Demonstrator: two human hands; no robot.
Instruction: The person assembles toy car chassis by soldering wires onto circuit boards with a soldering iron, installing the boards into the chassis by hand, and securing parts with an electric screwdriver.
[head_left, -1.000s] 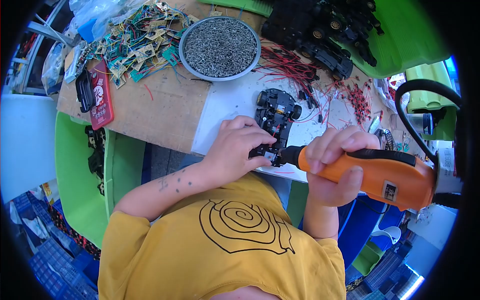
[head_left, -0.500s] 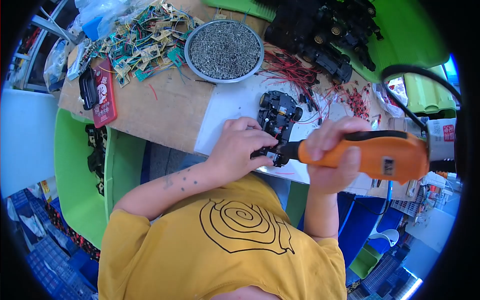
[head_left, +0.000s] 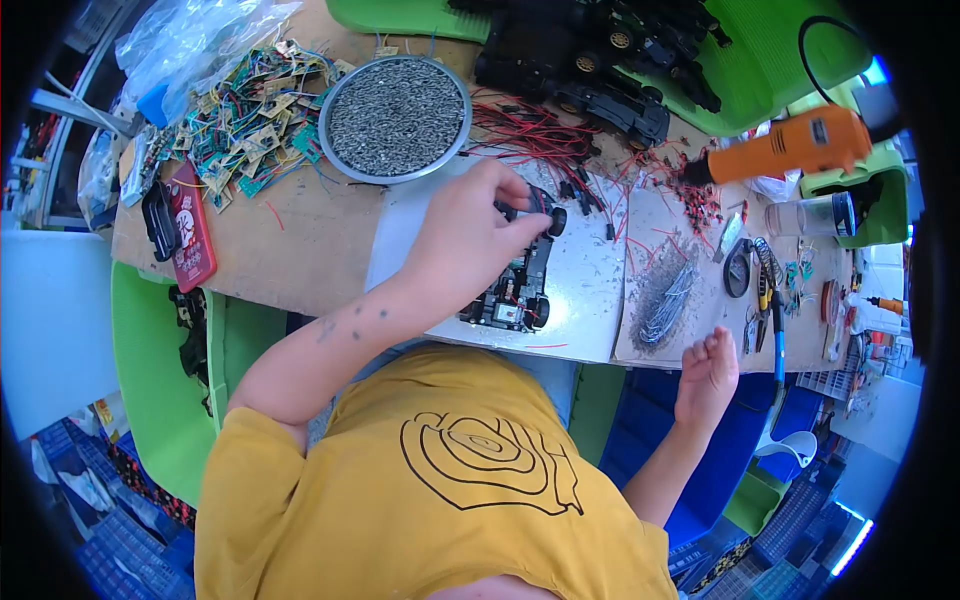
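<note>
We see the black toy-car chassis lying on the white board on the bench, straight in front of the person's body, its near end close to the bench edge. The left hand reaches over it from the left and covers part of its far half; thumb and fingers bend round the far end, beside a black wheel. We see them touching there, but we cannot tell whether they pinch it firmly.

The right hand is well apart from the chassis, off to its right, raised by the front edge of the bench. We find it loosely spread and holding nothing, its fingers slightly bent and pointing up; the nearest thing to it is a bundle of thin grey strands. The orange power screwdriver hangs farther back on the right, clear of both hands. Beyond the left hand we see a metal bowl filled with small screws, and red wires spread behind the chassis.
</note>
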